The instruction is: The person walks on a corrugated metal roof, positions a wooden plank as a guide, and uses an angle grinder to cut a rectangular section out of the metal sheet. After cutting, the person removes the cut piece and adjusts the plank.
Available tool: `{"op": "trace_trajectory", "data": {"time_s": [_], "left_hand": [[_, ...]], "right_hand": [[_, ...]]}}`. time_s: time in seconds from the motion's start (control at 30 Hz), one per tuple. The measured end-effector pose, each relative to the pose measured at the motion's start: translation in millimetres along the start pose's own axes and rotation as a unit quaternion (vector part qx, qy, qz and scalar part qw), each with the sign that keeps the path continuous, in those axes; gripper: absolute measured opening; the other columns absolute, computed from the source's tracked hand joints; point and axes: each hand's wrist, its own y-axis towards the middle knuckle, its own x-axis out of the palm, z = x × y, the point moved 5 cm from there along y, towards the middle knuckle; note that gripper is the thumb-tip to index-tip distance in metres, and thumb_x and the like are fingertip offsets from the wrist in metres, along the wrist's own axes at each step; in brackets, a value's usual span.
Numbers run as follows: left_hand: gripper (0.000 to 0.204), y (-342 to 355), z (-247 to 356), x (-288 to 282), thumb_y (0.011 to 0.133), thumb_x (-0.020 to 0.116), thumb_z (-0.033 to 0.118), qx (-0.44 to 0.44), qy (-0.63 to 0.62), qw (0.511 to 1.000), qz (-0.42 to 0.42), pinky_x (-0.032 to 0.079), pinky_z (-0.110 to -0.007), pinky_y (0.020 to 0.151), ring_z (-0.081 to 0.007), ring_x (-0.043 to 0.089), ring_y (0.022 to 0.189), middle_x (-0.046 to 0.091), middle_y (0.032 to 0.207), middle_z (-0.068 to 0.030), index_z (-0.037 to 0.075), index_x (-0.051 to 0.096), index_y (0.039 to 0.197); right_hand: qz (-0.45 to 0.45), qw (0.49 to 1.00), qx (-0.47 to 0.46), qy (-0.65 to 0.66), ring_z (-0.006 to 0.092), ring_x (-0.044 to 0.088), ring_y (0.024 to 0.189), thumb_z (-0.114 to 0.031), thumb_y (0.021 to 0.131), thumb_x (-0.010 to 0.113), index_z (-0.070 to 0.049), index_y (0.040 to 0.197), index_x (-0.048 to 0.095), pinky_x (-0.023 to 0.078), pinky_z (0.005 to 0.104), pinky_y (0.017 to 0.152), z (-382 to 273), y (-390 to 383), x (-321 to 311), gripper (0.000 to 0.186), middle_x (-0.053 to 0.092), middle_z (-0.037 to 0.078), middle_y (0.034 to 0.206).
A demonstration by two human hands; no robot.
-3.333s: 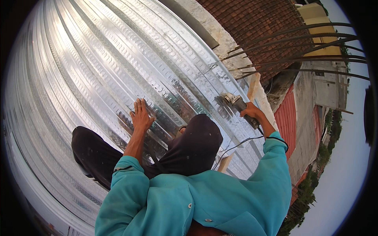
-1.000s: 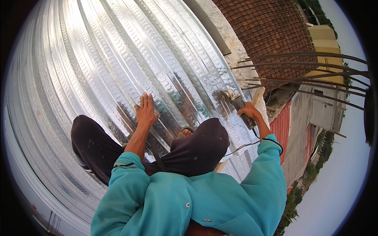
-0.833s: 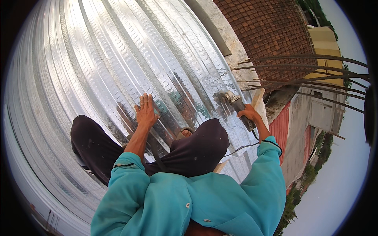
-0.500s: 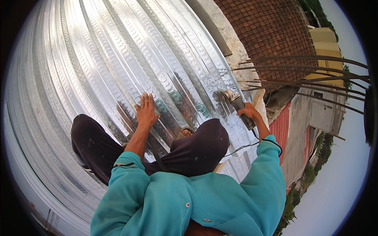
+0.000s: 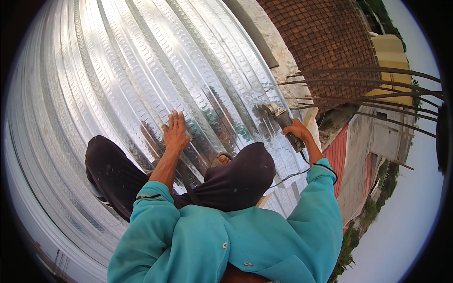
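Observation:
My right hand [image 5: 297, 131] is wrapped round the body of an angle grinder [image 5: 285, 123]. The grinder's head and disc lie at the surface of the ribbed, shiny metal decking [image 5: 155, 61], close to its right edge; whether the disc touches the metal, I cannot tell. A black power cord [image 5: 290, 177] runs from the grinder's rear back toward my knee. Flat on the decking, left of the grinder, rests my left hand [image 5: 176, 134], fingers stretched out and holding nothing. My sandalled foot [image 5: 222, 159] stands on the sheet between my bent knees.
A rough concrete ledge [image 5: 278, 54] borders the decking on the right. Several bent steel rebars [image 5: 368, 81] stick out over it. Beyond lie a tiled roof [image 5: 321, 33], a red corrugated sheet [image 5: 336, 162] and a grey wall [image 5: 363, 141], all past the edge.
The grinder has shifted slightly up and left along the decking, its body turned a little. My left hand stays in the same spot.

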Motion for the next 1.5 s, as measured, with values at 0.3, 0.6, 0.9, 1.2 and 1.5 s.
{"op": "trace_trajectory", "data": {"time_s": [0.3, 0.6, 0.9, 1.2, 1.5], "left_hand": [[0.118, 0, -2, 1, 0.077, 0.085, 0.037, 0.002, 0.010, 1.000, 0.004, 0.020, -0.063, 0.121, -0.0320, 0.012, 0.158, 0.010, 0.171, -0.0139, 0.009, 0.010, 0.164], [0.118, 0, -4, 4, 0.077, 0.086, 0.037, 0.008, 0.008, 1.000, 0.016, 0.020, -0.063, 0.122, -0.0324, 0.011, 0.158, 0.010, 0.171, -0.0140, 0.008, 0.011, 0.163], [0.119, 0, -2, 2, 0.077, 0.087, 0.035, -0.001, -0.013, 1.000, 0.004, 0.016, -0.061, 0.124, -0.0304, 0.007, 0.159, 0.006, 0.172, -0.0104, 0.014, 0.009, 0.164], [0.117, 3, -6, 8, 0.076, 0.086, 0.034, 0.015, -0.007, 0.999, 0.030, 0.019, -0.064, 0.122, -0.0339, 0.011, 0.158, 0.010, 0.171, -0.0149, 0.010, 0.012, 0.163], [0.119, 2, 0, 2, 0.077, 0.087, 0.035, -0.007, -0.012, 1.000, -0.002, 0.014, -0.060, 0.125, -0.0295, 0.006, 0.159, 0.005, 0.172, -0.0095, 0.015, 0.009, 0.165]], "right_hand": [[0.007, 1.000, -0.016, 0.006, 0.0241, 0.067, 0.074, -0.017, 0.060, 0.081, 0.006, 0.103, 0.070, 0.053, 0.0368, 0.071, -11, 5, 1, 0.050, 0.071, 0.013, 0.084], [-0.009, 1.000, -0.001, -0.012, 0.0243, 0.068, 0.077, -0.019, 0.060, 0.080, 0.006, 0.103, 0.070, 0.053, 0.0364, 0.072, -15, 10, 1, 0.051, 0.072, 0.014, 0.086], [0.001, 1.000, -0.015, -0.004, 0.0249, 0.068, 0.075, -0.019, 0.060, 0.080, 0.006, 0.098, 0.071, 0.053, 0.0364, 0.071, -19, 13, 0, 0.047, 0.071, 0.014, 0.083], [-0.003, 1.000, -0.005, -0.007, 0.0243, 0.069, 0.074, -0.018, 0.060, 0.080, 0.006, 0.098, 0.071, 0.054, 0.0366, 0.069, -23, 16, 0, 0.046, 0.071, 0.014, 0.083], [0.001, 1.000, -0.005, 0.001, 0.0249, 0.068, 0.074, -0.018, 0.060, 0.080, 0.006, 0.101, 0.070, 0.054, 0.0367, 0.069, -21, 17, -1, 0.048, 0.071, 0.014, 0.084]]}}
